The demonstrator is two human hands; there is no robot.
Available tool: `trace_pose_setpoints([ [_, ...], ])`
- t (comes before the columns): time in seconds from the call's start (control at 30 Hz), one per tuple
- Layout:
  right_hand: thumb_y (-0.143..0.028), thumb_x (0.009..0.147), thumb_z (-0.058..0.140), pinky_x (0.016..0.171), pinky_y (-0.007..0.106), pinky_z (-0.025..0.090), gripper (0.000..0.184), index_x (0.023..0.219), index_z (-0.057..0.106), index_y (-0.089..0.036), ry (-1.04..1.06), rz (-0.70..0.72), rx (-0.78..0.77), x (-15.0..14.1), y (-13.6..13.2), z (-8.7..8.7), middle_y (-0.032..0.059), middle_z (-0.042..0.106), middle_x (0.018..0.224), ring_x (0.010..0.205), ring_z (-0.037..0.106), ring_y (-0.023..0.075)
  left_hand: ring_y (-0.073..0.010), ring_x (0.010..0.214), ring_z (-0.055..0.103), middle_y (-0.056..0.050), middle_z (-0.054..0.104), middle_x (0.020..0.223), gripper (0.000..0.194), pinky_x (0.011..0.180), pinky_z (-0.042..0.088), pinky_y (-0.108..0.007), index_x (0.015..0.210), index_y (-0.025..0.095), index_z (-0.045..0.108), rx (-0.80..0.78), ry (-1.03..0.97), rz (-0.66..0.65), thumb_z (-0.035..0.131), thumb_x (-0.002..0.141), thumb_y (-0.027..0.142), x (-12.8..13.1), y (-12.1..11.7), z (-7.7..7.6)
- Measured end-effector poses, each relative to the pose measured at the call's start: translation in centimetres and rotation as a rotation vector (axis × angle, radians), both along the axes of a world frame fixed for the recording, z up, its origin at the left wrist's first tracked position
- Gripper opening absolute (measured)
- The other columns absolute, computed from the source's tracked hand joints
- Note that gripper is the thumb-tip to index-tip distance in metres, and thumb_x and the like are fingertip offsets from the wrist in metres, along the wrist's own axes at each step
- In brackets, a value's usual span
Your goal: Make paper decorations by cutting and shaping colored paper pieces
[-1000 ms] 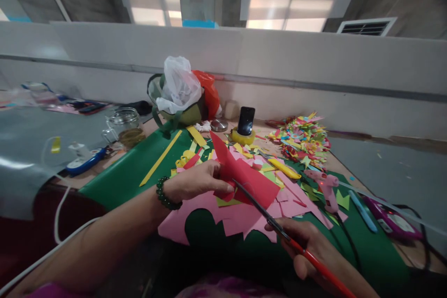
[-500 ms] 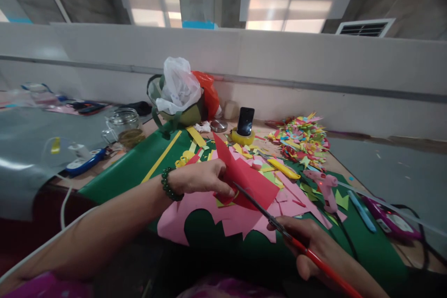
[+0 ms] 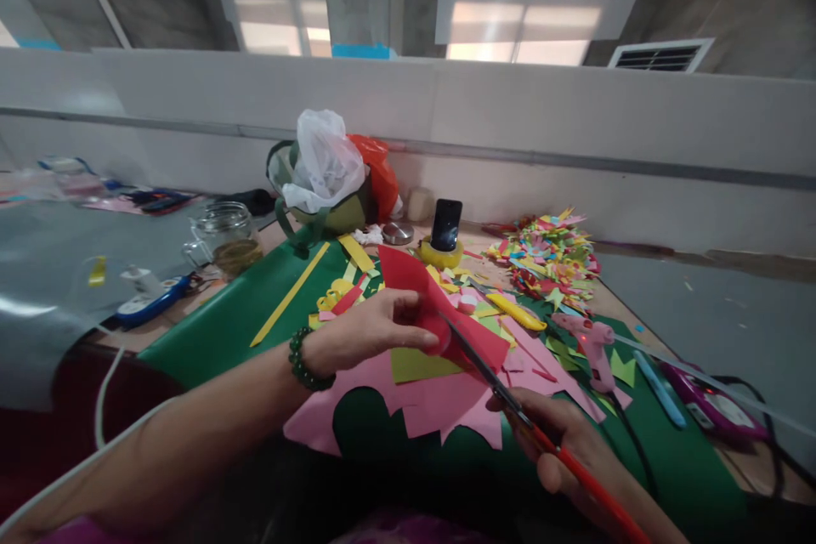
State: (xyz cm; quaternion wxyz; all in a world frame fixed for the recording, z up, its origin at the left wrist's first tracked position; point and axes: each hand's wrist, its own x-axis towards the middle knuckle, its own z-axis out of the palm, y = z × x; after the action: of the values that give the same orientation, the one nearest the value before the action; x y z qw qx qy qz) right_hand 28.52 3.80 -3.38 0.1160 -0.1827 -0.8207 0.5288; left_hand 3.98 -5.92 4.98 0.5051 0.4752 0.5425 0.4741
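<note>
My left hand (image 3: 386, 329), with a green bead bracelet at the wrist, pinches a sheet of red paper (image 3: 479, 338) between thumb and fingers. The paper is bent and stands partly upright above the pile. In my right hand (image 3: 574, 433) is a pair of scissors (image 3: 494, 384) with red handles, my fingers wrapped round them. Their blades point up and left and meet the red paper near my left thumb. Under both hands lie pink paper scraps (image 3: 439, 412) and a yellow-green paper piece (image 3: 417, 365), on a green sheet (image 3: 210, 319).
Right of the paper lie a yellow utility knife (image 3: 516, 311), a pink glue gun (image 3: 592, 348) with a cord, and a light blue stick-like tool (image 3: 660, 388). Behind stand a phone (image 3: 446, 224), a heap of coloured scraps (image 3: 548, 259) and a bag (image 3: 337, 217). A glass jug (image 3: 226, 238) stands left.
The red paper has turned and shifted slightly in my left hand, uncovering more of the yellow-green piece. The scissor blades now reach a different spot on it, a little higher.
</note>
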Motion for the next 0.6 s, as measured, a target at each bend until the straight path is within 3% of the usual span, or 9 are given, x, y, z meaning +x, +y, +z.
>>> trace_pose_setpoints([
  [0.1, -0.095, 0.053, 0.042, 0.046, 0.025, 0.017, 0.093, 0.097, 0.063, -0.016, 0.052, -0.035, -0.017, -0.5, -0.2, -0.4, -0.0073, 0.031, 0.051, 0.048, 0.022, 0.0094, -0.0133, 0.074, 0.058, -0.002, 0.067, 0.079, 0.024, 0.074, 0.044, -0.026, 0.08, 0.014, 0.067, 0.1, -0.134, 0.194, 0.078, 0.062, 0.027, 0.8, -0.2, -1.5],
  [0.2, -0.094, 0.056, 0.041, 0.047, 0.025, 0.018, 0.094, 0.103, 0.061, -0.016, 0.073, -0.022, -0.028, -0.7, -0.2, -0.6, -0.0064, 0.034, 0.055, 0.051, 0.024, 0.0102, -0.0123, 0.069, 0.055, -0.002, 0.065, 0.073, 0.021, 0.07, 0.042, -0.026, 0.074, 0.012, 0.069, 0.122, -0.16, 0.245, 0.077, 0.061, 0.027, 0.9, -0.3, -2.4],
  [0.33, -0.095, 0.058, 0.036, 0.049, 0.025, 0.023, 0.093, 0.102, 0.062, -0.017, 0.056, 0.016, 0.005, -0.5, -0.1, -0.5, -0.0034, 0.041, 0.062, 0.056, 0.029, 0.0115, -0.0106, 0.063, 0.051, 0.0, 0.062, 0.064, 0.019, 0.064, 0.04, -0.025, 0.071, 0.012, 0.071, 0.081, -0.159, 0.211, 0.076, 0.057, 0.024, 0.2, -0.3, -2.2],
  [0.6, -0.095, 0.057, 0.037, 0.049, 0.025, 0.024, 0.096, 0.105, 0.061, -0.016, 0.022, 0.052, -0.003, 0.0, 0.0, 0.1, -0.0029, 0.041, 0.062, 0.055, 0.032, 0.0117, -0.0089, 0.059, 0.047, 0.002, 0.059, 0.059, 0.008, 0.064, 0.041, -0.024, 0.064, 0.014, 0.069, 0.016, -0.105, 0.022, 0.074, 0.058, 0.017, -0.7, -0.9, 0.3],
])
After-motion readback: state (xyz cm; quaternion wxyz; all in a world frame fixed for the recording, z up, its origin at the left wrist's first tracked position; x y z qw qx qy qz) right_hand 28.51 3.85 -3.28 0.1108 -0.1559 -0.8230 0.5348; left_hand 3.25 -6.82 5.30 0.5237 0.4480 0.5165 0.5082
